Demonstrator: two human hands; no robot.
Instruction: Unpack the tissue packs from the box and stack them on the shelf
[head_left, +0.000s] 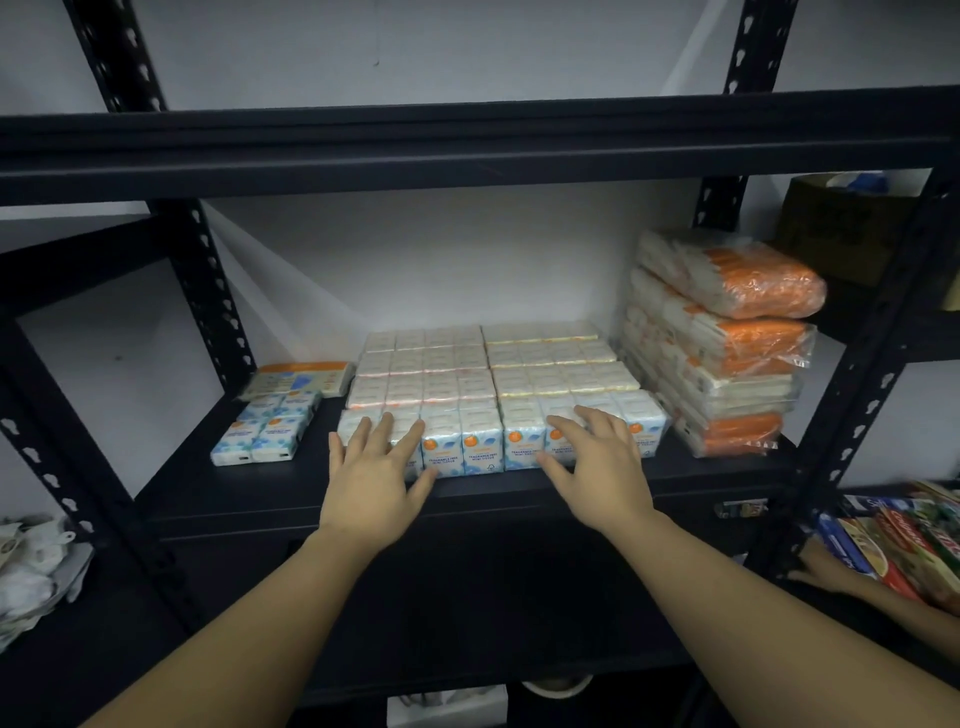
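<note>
A block of small white and blue tissue packs (467, 395) stands in rows on the black shelf (467, 493). My left hand (376, 478) lies flat against the front row at its left end, fingers spread. My right hand (592, 462) rests on the front row further right, fingers apart. Neither hand holds a pack. A few loose tissue packs (270, 426) lie to the left of the block. The box is not in view.
Orange and white wrapped bundles (727, 338) are piled at the shelf's right end. A cardboard box (841, 228) sits on the neighbouring rack. Colourful packets (904, 545) fill the lower right, with another person's hand (821, 571) beside them. White bags (31, 571) lie lower left.
</note>
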